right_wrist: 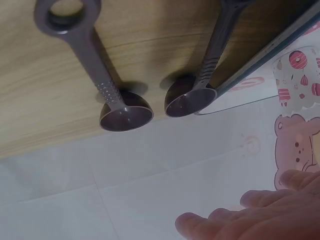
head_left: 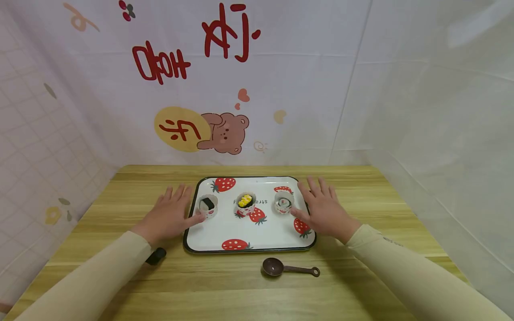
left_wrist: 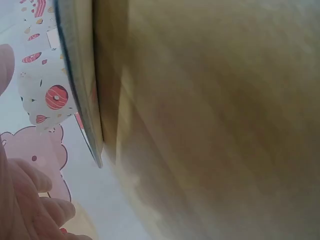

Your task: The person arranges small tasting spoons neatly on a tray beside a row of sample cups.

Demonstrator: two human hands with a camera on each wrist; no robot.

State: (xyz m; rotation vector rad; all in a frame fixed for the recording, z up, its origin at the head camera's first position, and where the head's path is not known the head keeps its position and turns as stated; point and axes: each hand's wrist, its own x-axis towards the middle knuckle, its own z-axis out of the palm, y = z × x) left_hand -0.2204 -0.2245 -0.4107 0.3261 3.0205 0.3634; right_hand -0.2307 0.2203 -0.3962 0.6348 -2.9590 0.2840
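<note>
A white tray (head_left: 217, 232) with a dark rim and strawberry prints lies on the wooden table. On it stand three small paper cups of sushi: a left cup (head_left: 210, 210) with a dark-wrapped piece, a middle cup (head_left: 249, 210) with a yellow-topped one, and a right cup (head_left: 283, 208) with a round roll. My left hand (head_left: 168, 214), fingers spread, is at the tray's left edge, its thumb close to the left cup. At the opposite edge my right hand (head_left: 325, 209) has its fingers extended and its thumb beside the right cup. Neither hand holds anything.
A brown measuring spoon (head_left: 273, 267) lies in front of the tray. The right wrist view shows two such spoons, a left one (right_wrist: 125, 117) and a right one (right_wrist: 192, 100). A black object (head_left: 158, 255) is partly hidden by the left sleeve. Printed cloth (head_left: 297, 89) hangs behind the table.
</note>
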